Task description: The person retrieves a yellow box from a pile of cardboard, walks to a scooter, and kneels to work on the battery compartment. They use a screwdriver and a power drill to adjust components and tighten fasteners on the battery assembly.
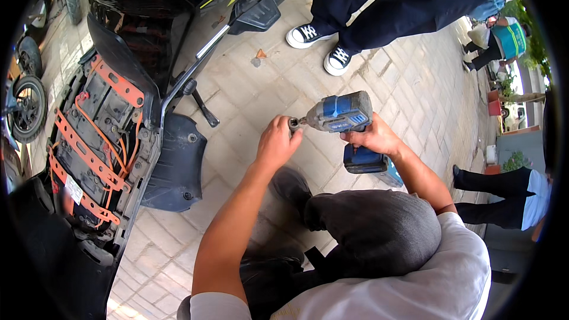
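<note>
My right hand (377, 136) is wrapped round the grip of a blue and grey cordless impact driver (342, 112), whose nose points left. At the nose, my left hand (277, 143) has its thumb and fingers closed on a small metal socket (293, 123). The socket sits right at the driver's tip; whether it is seated on it I cannot tell. Left of my hands stands a black scooter with an opened compartment, where orange metal straps (89, 151) cross over dark battery packs with orange cables (101, 123). The scooter is apart from both hands.
A black plastic panel (175, 165) lies beside the scooter, near a black lever (204, 108). A person in dark trousers (388, 9) and black-and-white sneakers (336, 60) stands just ahead. More people are at the right. Another two-wheeler's wheel (28, 108) shows far left, above paving bricks.
</note>
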